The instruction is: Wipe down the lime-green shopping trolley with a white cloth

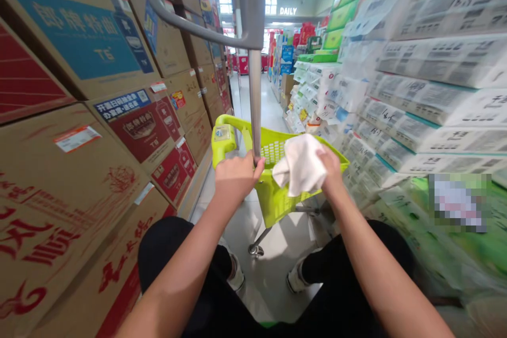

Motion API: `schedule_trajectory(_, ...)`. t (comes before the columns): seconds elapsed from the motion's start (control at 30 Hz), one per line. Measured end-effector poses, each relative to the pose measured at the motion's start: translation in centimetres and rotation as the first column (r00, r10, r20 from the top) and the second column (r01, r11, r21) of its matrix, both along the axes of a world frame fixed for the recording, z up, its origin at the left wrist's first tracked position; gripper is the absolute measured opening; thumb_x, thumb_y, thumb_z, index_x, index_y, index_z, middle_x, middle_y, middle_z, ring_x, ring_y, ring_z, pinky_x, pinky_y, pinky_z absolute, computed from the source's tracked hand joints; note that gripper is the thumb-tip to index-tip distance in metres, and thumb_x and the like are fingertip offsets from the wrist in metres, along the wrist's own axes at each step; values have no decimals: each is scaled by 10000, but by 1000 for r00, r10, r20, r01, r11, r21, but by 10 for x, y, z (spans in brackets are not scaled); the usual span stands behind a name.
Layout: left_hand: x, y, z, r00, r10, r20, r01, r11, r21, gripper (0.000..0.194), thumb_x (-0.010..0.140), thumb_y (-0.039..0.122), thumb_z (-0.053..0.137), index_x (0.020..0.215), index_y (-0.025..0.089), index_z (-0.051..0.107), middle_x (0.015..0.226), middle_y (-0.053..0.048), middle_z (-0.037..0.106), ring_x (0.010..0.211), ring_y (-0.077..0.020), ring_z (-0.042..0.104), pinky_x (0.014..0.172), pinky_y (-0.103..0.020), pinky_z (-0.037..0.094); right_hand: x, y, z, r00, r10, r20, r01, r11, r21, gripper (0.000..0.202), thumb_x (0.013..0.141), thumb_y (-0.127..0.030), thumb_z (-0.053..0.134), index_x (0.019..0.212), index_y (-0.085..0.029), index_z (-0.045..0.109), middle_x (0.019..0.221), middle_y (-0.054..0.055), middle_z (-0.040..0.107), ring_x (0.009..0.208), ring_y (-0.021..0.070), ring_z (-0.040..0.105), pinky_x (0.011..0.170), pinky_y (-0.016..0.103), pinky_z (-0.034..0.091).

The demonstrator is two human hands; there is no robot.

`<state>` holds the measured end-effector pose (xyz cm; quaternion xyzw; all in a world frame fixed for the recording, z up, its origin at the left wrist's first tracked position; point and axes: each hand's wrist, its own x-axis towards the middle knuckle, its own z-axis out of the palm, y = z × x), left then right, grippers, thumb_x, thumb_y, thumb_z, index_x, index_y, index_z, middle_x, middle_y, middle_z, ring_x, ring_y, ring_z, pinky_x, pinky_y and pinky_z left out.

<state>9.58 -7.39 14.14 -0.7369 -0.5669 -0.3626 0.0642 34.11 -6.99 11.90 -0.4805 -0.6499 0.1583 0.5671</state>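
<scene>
Straight ahead of me, between my knees, stands a shopping cart with a yellow-green plastic basket (273, 206) and a grey metal post (255, 95). My left hand (236, 171) is closed around the lower part of that post, beside the basket's rim. A crumpled white cloth (303, 163) hangs from my right hand (331, 166), whose fingers grip its right side. The cloth lies over the near right part of the basket and hides some of its rim. A grey handle (206, 34) curves off the top of the post.
Stacked cardboard cartons (59, 169) wall the left side closely. On the right, piles of plastic-wrapped paper packs (443, 105) lean near my arm. A narrow tiled aisle (263, 100) runs ahead. One caster (255, 250) sits on the floor between my shoes.
</scene>
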Motion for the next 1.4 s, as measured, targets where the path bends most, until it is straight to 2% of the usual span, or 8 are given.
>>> schedule_trajectory(0.17, -8, 5, 4, 978, 68, -196, -75, 997, -32, 509, 889, 609, 441, 830, 173, 696, 562, -95, 589, 637, -306, 626, 627, -343, 398, -59, 5, -9, 927, 107, 360, -96, 994, -49, 244, 813, -373, 498, 976, -202, 558, 899, 61, 645, 804, 236, 582, 779, 373, 472)
schedule_trajectory(0.37, -18, 8, 7, 958, 71, -277, -84, 996, -36, 578, 902, 640, 381, 833, 178, 721, 618, -108, 634, 640, -279, 643, 615, -329, 398, -10, 33, -7, 985, -122, -121, 110, 989, -101, 218, 786, -357, 418, 899, -212, 536, 862, 37, 624, 797, 214, 564, 706, 319, 478)
schedule_trajectory(0.47, -21, 6, 13, 934, 101, -342, -142, 985, -97, 609, 913, 636, 328, 894, 180, 731, 712, -122, 681, 711, -281, 669, 643, -333, 417, 28, 39, 0, 969, -44, -241, 29, 997, -66, 232, 753, -353, 438, 915, -220, 538, 826, 2, 600, 749, 191, 541, 650, 281, 448)
schedule_trajectory(0.67, -13, -1, 24, 910, 122, -397, -204, 964, -172, 625, 926, 612, 279, 977, 188, 736, 818, -138, 709, 807, -309, 685, 675, -360, 437, 25, 22, -14, 919, 290, 266, -211, 934, -288, 152, 738, -284, 503, 842, -195, 569, 819, 15, 612, 755, 196, 552, 706, 307, 450)
schedule_trajectory(0.87, -9, 2, 22, 920, 109, -376, -186, 967, -175, 619, 925, 611, 294, 972, 182, 739, 813, -135, 712, 798, -303, 687, 683, -360, 436, -15, 8, -38, 845, 183, 503, -157, 983, -94, 625, 761, -230, 519, 1385, -213, 477, 1410, 115, 537, 1260, 299, 504, 1075, 508, 356)
schedule_trajectory(1.0, -12, 8, 17, 920, 128, -369, -186, 975, -125, 613, 924, 613, 297, 939, 199, 749, 785, -128, 711, 772, -301, 684, 653, -349, 419, -47, 2, -43, 838, 173, 517, -198, 980, -7, 443, 884, -280, 496, 1317, -216, 565, 1305, 86, 628, 1201, 248, 565, 1059, 416, 399)
schedule_trajectory(1.1, -18, 13, 14, 920, 124, -371, -177, 978, -111, 617, 920, 616, 305, 918, 198, 759, 775, -127, 710, 757, -287, 676, 633, -330, 400, -52, 8, -54, 866, 3, 501, -15, 1000, 21, 380, 994, -331, 358, 1239, -191, 612, 1214, 88, 680, 1126, 227, 613, 988, 355, 436)
schedule_trajectory(1.4, -52, 32, 9, 894, 165, -417, -200, 979, -41, 647, 917, 619, 287, 853, 202, 778, 747, -125, 699, 752, -275, 659, 600, -322, 328, 90, 26, -106, 601, -351, 718, 399, 910, 111, 465, 953, -451, 400, 1173, -122, 644, 1193, 158, 674, 1144, 293, 585, 965, 382, 417)
